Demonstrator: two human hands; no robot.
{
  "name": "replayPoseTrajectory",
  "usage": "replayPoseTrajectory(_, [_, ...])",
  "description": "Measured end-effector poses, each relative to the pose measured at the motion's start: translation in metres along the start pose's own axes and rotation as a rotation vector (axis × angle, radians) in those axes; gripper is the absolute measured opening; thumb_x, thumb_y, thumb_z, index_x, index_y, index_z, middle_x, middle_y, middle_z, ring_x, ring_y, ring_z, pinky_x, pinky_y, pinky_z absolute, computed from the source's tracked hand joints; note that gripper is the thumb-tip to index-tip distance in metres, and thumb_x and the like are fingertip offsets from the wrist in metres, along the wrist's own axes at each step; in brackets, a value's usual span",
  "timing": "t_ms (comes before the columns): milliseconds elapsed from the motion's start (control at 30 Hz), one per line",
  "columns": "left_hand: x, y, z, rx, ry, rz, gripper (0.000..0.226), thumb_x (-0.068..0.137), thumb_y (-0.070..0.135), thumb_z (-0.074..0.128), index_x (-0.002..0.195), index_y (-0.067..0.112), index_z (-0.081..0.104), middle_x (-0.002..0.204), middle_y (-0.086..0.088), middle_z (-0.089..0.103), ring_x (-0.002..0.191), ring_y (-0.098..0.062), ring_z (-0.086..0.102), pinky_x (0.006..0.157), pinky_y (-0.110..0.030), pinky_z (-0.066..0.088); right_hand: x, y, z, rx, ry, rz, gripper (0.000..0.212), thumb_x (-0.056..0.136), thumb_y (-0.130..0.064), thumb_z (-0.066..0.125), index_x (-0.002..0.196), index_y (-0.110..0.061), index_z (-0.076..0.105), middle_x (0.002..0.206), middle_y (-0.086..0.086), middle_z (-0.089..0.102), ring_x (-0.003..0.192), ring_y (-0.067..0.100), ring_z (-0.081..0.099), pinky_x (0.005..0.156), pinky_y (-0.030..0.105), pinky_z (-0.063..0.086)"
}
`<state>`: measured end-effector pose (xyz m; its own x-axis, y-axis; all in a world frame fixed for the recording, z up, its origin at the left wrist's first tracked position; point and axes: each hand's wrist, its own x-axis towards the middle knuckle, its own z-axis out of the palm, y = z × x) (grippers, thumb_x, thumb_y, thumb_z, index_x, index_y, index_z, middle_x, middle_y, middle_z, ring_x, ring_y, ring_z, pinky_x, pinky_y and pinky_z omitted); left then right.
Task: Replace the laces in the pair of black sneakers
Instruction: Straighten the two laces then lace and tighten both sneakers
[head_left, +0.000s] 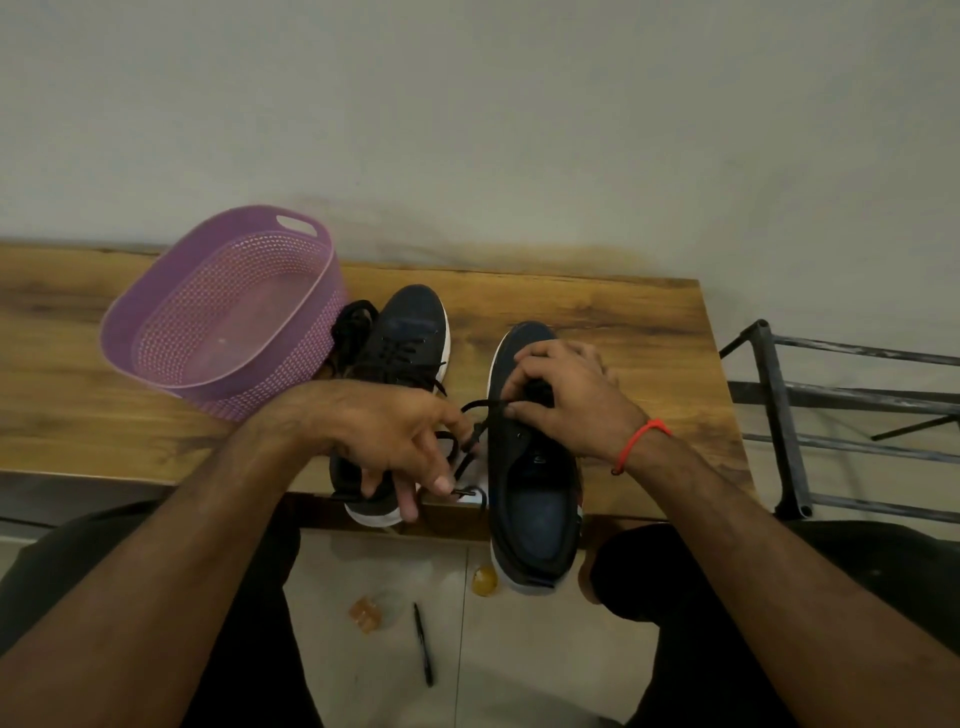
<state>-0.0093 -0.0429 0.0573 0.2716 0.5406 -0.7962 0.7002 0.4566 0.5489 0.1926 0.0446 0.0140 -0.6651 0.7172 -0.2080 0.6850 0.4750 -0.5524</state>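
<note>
Sneakers, two of them and both black with white soles, lie on the wooden bench (649, 332) in front of us, toes pointing toward the wall. We see the right sneaker (535, 467) with its heel hanging past the near edge of the bench, its opening empty and facing up. Our right hand (563, 397) rests over its front, fingers curled down on the eyelet area, thumb and forefinger pinching a black lace (480, 415) where it meets the shoe. That lace runs out leftward to our left hand (395, 436), whose fingers are bent and spread, the lace passing between them; we judge that it has hold of the lace, though the exact grip is partly hidden. A red thread band (636, 444) circles our right wrist.

We see the left sneaker (400, 343) just beside the right one, partly under our left hand, with laces crossed through its upper eyelets. A loose bundle of black lace (353, 319) sits between it and the purple perforated basket (171, 332), which stands on the bench at the left, touching or nearly touching that bundle.

On the floor below, we make out a black pen (423, 644), a small orange-brown object (366, 613) and a yellowish round object (484, 579). A dark metal rack (784, 410) stands to the right of the bench.
</note>
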Motion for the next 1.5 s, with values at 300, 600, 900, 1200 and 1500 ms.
replayPoseTrajectory(300, [0.027, 0.012, 0.020, 0.338, 0.660, -0.060, 0.013, 0.098, 0.015, 0.063, 0.105, 0.026, 0.062, 0.104, 0.000, 0.068, 0.067, -0.014, 0.073, 0.061, -0.026, 0.057, 0.000, -0.002, 0.001, -0.040, -0.115, -0.058, 0.019, 0.093, -0.025, 0.062, 0.090, -0.043, 0.065, 0.141, -0.019, 0.042, 0.140, 0.019, 0.016, 0.106, 0.045, 0.018])
replayPoseTrajectory(600, [0.056, 0.019, 0.056, 0.962, 0.869, -0.325, 0.014, 0.097, 0.013, 0.061, 0.106, 0.022, 0.066, 0.087, 0.003, 0.059, 0.064, -0.015, 0.052, 0.058, -0.032, 0.034, 0.001, 0.010, -0.018, 0.054, 0.084, 0.053, 0.010, 0.086, -0.047, 0.058, 0.083, -0.039, 0.054, 0.097, -0.015, 0.058, 0.099, 0.015, 0.055, 0.092, 0.050, 0.047])
replayPoseTrajectory(900, [0.054, 0.014, 0.044, 0.779, 1.046, -0.147, 0.014, 0.101, 0.026, 0.058, 0.112, 0.025, 0.066, 0.108, 0.000, 0.065, 0.093, -0.024, 0.066, 0.067, -0.035, 0.040, -0.006, 0.009, -0.031, 0.090, -0.161, 0.293, 0.033, 0.093, -0.045, 0.063, 0.077, -0.020, 0.049, 0.089, 0.003, 0.058, 0.077, 0.013, 0.051, 0.061, 0.022, 0.041])
replayPoseTrajectory(1200, [0.063, 0.016, 0.036, -0.006, 0.987, 0.360, 0.010, 0.094, 0.037, 0.070, 0.103, 0.038, 0.073, 0.090, 0.025, 0.068, 0.085, 0.010, 0.061, 0.078, -0.031, 0.056, -0.003, 0.011, -0.037, 0.127, -0.205, 0.368, 0.031, 0.094, -0.044, 0.059, 0.100, -0.014, 0.068, 0.092, 0.005, 0.069, 0.076, 0.015, 0.060, 0.060, 0.028, 0.048])
replayPoseTrajectory(1500, [0.084, 0.015, 0.051, 0.118, 1.069, 0.341, 0.014, 0.090, 0.044, 0.070, 0.100, 0.036, 0.074, 0.130, 0.013, 0.049, 0.117, -0.009, 0.038, 0.096, -0.033, 0.033, -0.004, 0.024, -0.041, 0.312, -0.222, 0.422, 0.015, 0.095, -0.030, 0.063, 0.094, -0.018, 0.072, 0.093, 0.001, 0.073, 0.100, 0.019, 0.068, 0.089, 0.045, 0.058])
